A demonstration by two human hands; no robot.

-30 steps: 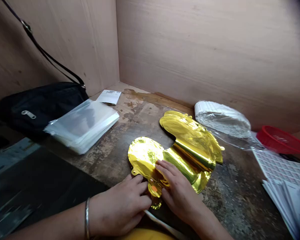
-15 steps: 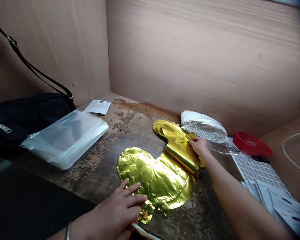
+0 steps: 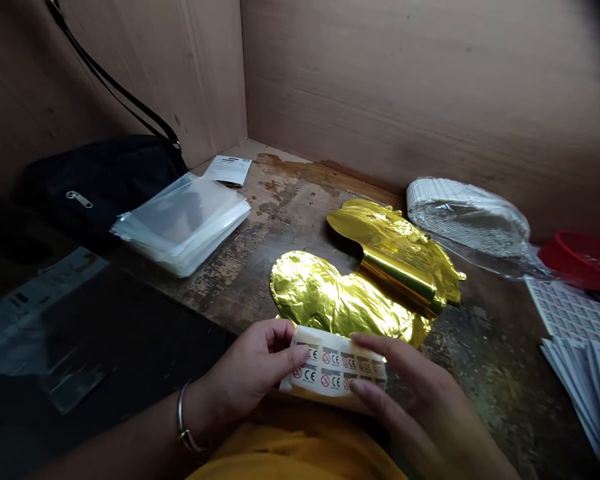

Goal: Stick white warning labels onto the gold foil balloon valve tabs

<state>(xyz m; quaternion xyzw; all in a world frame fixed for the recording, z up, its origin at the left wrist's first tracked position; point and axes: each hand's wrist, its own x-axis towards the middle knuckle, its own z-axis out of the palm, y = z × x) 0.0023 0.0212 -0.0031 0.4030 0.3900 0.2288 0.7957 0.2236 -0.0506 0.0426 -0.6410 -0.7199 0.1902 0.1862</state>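
Both hands hold a folded strip of white stickers [image 3: 333, 367] printed with CE marks and prohibition signs. My left hand [image 3: 250, 373] pinches its left end between thumb and fingers. My right hand [image 3: 410, 397] holds the right end, its fingertips spread along the edge. Just beyond the strip lies a gold foil balloon [image 3: 350, 280], deflated and folded over on itself, with a rounded lobe nearest me. The strip's lower edge is partly hidden behind my fingers.
The worn wooden table [image 3: 300, 187] meets plywood walls [image 3: 405, 87] at the back. A stack of clear plastic bags [image 3: 183, 223], a paper slip [image 3: 229, 170] and a black bag [image 3: 95, 180] lie left; a foil-wrapped stack [image 3: 467, 220], a red basket [image 3: 583, 261] and sticker sheets [image 3: 575, 313] lie right.
My right hand has come back from the far fold of the balloon, and my left hand has left the foil. Both now hold the sticker strip up near me. The view has shifted.
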